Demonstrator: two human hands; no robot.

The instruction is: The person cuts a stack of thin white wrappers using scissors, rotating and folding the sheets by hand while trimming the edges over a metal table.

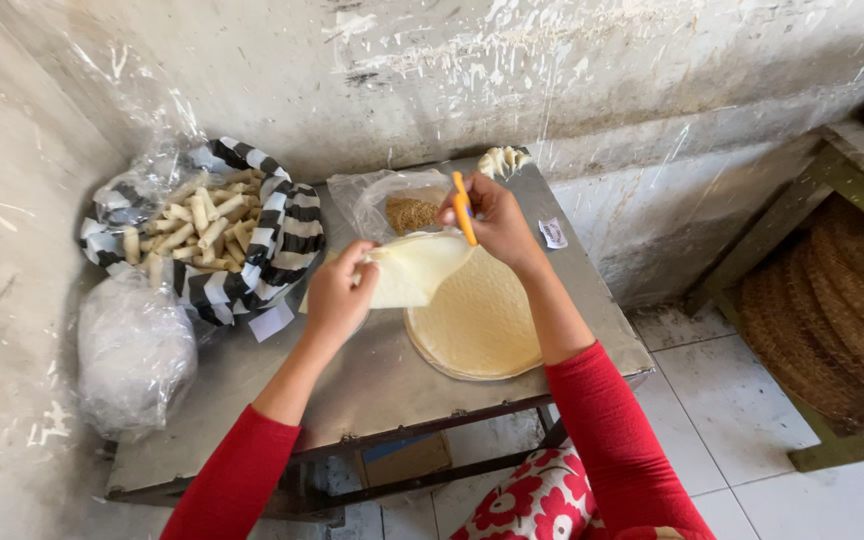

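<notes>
Your left hand [337,295] pinches a thin pale wrapper sheet [414,268] mid-desk [372,385]; your right hand [492,220] grips an orange plastic tool [464,208].

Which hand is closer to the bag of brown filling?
Right. The right hand, holding an orange tool, is just beside the filling bag; the left hand is lower, holding a wrapper sheet.
</notes>
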